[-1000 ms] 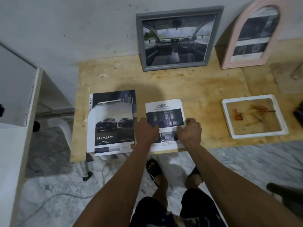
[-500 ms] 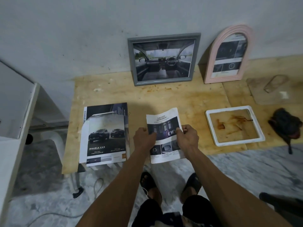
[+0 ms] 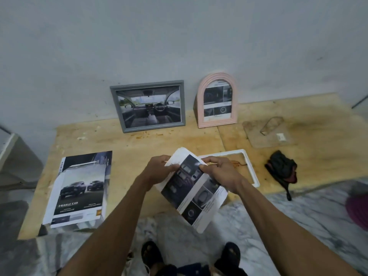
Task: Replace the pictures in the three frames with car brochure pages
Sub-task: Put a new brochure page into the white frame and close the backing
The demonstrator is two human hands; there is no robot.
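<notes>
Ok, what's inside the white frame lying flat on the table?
The white frame shows only bare stained tabletop through its opening, with no picture. The right hand and the brochure page it holds cover the frame's left part, so that portion can't be checked.

The page [image 3: 192, 193] pinched between both hands is thin printed paper with a slight sheen, curling at its top edge. Left of the left hand [image 3: 159, 171] lies a glossy paper brochure [image 3: 79, 188]. Beneath them the table [image 3: 139, 142] is raw, stained plywood, matt and rough. Right of the right hand [image 3: 221, 173], a black cloth [image 3: 282, 170] lies crumpled.
</notes>
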